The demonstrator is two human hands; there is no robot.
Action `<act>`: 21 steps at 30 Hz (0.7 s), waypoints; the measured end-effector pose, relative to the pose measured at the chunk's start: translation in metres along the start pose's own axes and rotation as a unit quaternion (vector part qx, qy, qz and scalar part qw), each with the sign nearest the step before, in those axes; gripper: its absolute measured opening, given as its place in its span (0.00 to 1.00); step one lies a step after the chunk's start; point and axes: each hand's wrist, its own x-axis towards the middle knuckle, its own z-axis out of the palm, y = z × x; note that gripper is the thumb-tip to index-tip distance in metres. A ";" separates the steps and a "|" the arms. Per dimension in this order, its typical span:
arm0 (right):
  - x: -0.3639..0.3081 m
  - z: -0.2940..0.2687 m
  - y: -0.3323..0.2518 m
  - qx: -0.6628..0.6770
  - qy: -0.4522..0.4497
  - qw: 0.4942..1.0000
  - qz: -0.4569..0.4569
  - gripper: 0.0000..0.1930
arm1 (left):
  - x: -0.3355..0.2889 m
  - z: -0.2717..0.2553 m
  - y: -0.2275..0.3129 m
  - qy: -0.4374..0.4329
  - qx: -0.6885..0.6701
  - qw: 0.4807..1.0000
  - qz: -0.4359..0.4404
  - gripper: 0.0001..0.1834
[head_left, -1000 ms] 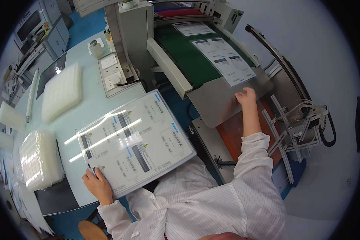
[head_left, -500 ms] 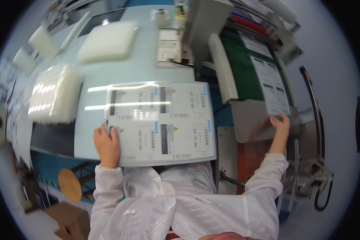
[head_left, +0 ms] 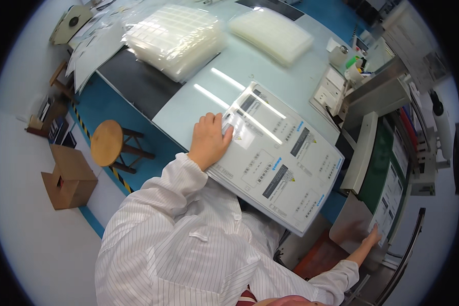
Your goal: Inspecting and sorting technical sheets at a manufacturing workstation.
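Head view: a pale table spreads across the upper middle, while a green conveyor belt runs down the right side. A stack of printed sheets lies at an angle over the table's near edge. Another printed sheet lies lengthwise on the belt. The left hand, thumb spread from its fingers, touches the stack's left edge; whether it grips cannot be told. The right hand meets the belt sheet's near end, its hold unclear.
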 end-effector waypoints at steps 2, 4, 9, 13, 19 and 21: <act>-0.006 0.011 0.002 -0.264 0.020 0.960 -0.094 0.47 | -0.002 0.000 0.000 0.009 0.008 1.000 -0.002 0.22; -0.009 0.027 -0.004 -0.386 0.024 0.910 -0.152 0.51 | -0.003 0.003 -0.002 0.019 0.004 1.000 0.000 0.22; 0.003 0.042 -0.017 -0.439 -0.111 0.883 -0.126 0.48 | -0.003 0.000 -0.001 0.013 0.010 1.000 -0.011 0.21; 0.021 0.036 -0.019 -0.457 -0.155 0.851 -0.205 0.39 | -0.003 0.001 -0.003 0.009 -0.004 1.000 -0.017 0.22; 0.045 0.027 -0.038 -0.485 -0.234 0.811 -0.228 0.30 | -0.004 0.002 -0.004 0.017 0.005 1.000 -0.026 0.23; 0.055 0.024 -0.042 -0.536 -0.232 0.775 -0.240 0.29 | -0.003 0.001 -0.002 0.006 -0.014 1.000 -0.026 0.23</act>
